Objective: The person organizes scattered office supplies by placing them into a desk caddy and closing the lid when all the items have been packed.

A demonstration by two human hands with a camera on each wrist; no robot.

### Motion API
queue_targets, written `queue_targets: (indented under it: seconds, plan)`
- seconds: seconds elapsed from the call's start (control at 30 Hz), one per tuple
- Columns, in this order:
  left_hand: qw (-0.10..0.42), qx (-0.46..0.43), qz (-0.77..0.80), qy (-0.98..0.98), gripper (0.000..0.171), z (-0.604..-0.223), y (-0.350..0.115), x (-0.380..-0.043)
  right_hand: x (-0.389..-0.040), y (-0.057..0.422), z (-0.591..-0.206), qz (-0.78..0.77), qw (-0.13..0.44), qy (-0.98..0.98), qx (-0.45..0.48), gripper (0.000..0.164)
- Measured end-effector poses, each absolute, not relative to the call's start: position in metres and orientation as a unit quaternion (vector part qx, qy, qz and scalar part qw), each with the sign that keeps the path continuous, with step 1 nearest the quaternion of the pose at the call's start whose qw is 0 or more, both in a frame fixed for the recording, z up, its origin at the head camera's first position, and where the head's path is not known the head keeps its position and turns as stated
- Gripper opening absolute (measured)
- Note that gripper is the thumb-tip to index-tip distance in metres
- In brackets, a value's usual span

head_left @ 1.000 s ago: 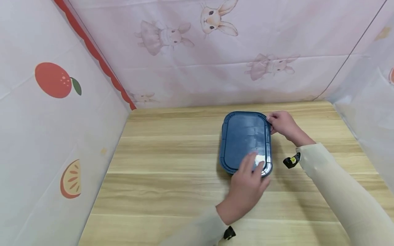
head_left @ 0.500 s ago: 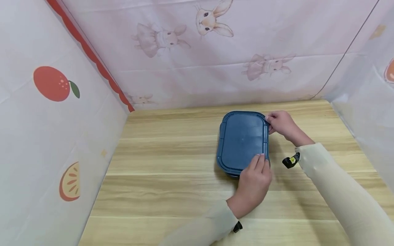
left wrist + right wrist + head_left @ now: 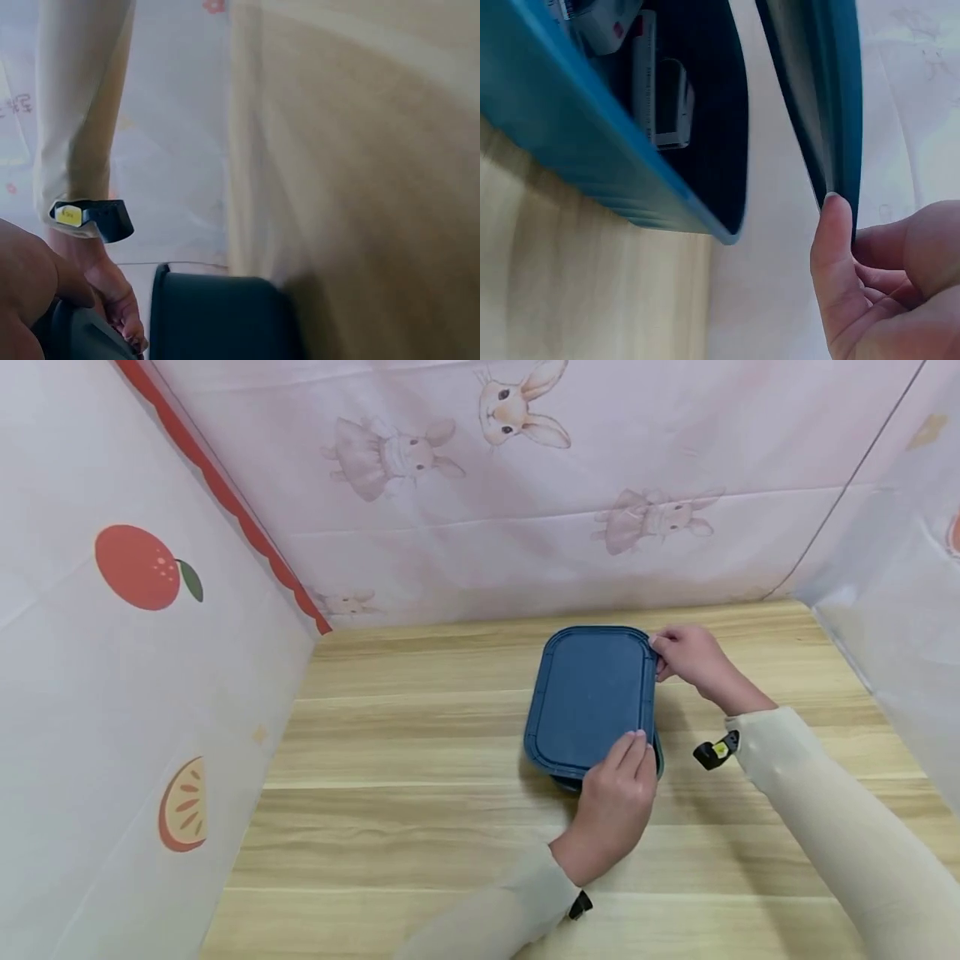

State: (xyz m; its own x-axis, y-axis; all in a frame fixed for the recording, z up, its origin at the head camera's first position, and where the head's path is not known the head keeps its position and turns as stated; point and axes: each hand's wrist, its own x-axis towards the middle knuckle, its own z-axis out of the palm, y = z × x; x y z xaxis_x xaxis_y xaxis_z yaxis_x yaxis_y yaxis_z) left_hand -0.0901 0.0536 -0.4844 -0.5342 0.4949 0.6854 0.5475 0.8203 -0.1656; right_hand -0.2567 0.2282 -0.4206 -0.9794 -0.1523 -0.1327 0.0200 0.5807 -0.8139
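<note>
A dark blue rectangular lid (image 3: 592,702) is raised off a matching blue storage box (image 3: 592,142) and sits slightly askew above it. My left hand (image 3: 615,797) grips the lid's near right corner, fingertips on top. At the far right corner, my right hand (image 3: 697,664) pinches the lid's edge between thumb and fingers. Through the gap in the right wrist view, several small white and grey items, including a thin white box (image 3: 643,82), lie inside; their kinds are unclear. From the head view the lid hides most of the box.
The box stands on a light wooden table (image 3: 390,752), towards its back right. A pink rabbit-print cloth (image 3: 450,552) hangs behind, and a white sheet with fruit prints (image 3: 90,693) hangs at the left. Another pale sheet (image 3: 900,610) lines the right.
My left hand has come to the lid's near right corner and taken hold. The lid has lifted and shifted slightly left off the box, whose rim now shows. My right hand stays at the far corner.
</note>
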Motion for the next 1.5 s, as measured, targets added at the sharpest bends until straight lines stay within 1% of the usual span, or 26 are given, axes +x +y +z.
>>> queue_targets:
  seconds: [0.13, 0.27, 0.33, 0.4, 0.5, 0.6, 0.73, 0.83, 1.0, 1.1, 1.17, 1.27, 1.4, 1.5]
  plan:
    - [0.401, -0.299, -0.058, -0.864, 0.021, -0.469, 0.051, -0.096, -0.257, 0.228, -0.409, -0.482, 0.056, 0.873, -0.038, 0.040]
    - [0.438, -0.304, -0.089, -0.841, 0.020, -0.445, 0.044, -0.101, -0.254, 0.225, -0.390, -0.531, 0.007, 0.847, -0.033, 0.043]
    - [0.459, -0.301, -0.115, -0.828, 0.019, -0.432, 0.039, -0.103, -0.251, 0.223, -0.377, -0.559, -0.008, 0.828, -0.032, 0.047]
    - [0.468, -0.289, -0.165, -0.819, 0.019, -0.422, 0.034, -0.105, -0.248, 0.221, -0.365, -0.585, -0.011, 0.810, -0.034, 0.051]
    - [0.459, -0.265, -0.270, -0.804, 0.021, -0.412, 0.027, -0.107, -0.242, 0.219, -0.351, -0.608, 0.000, 0.792, -0.047, 0.058]
    - [0.435, -0.238, -0.368, -0.787, 0.023, -0.409, 0.020, -0.111, -0.238, 0.218, -0.344, -0.613, 0.013, 0.787, -0.065, 0.062]
    - [0.397, -0.198, -0.474, -0.760, 0.025, -0.415, 0.009, -0.115, -0.236, 0.219, -0.346, -0.610, 0.015, 0.787, -0.087, 0.061]
    - [0.351, -0.163, -0.572, -0.723, 0.026, -0.420, 0.002, -0.116, -0.232, 0.223, -0.353, -0.602, -0.006, 0.795, -0.081, 0.058]
    - [0.261, -0.093, -0.704, -0.653, 0.028, -0.429, -0.010, -0.113, -0.226, 0.234, -0.375, -0.585, -0.057, 0.807, -0.050, 0.054]
    - [0.221, -0.033, -0.763, -0.607, 0.029, -0.433, -0.017, -0.112, -0.224, 0.240, -0.393, -0.584, -0.067, 0.808, -0.032, 0.054]
    - [0.203, 0.008, -0.798, -0.567, 0.030, -0.435, -0.020, -0.112, -0.223, 0.243, -0.404, -0.593, -0.058, 0.803, -0.024, 0.055]
    - [0.182, 0.053, -0.846, -0.499, 0.033, -0.439, -0.024, -0.110, -0.222, 0.248, -0.421, -0.636, -0.021, 0.771, -0.018, 0.057]
    - [0.162, 0.074, -0.887, -0.426, 0.036, -0.444, -0.026, -0.103, -0.220, 0.248, -0.439, -0.700, 0.026, 0.713, -0.018, 0.055]
    - [0.145, 0.080, -0.905, -0.393, 0.038, -0.450, -0.026, -0.099, -0.219, 0.244, -0.448, -0.726, 0.035, 0.687, -0.017, 0.050]
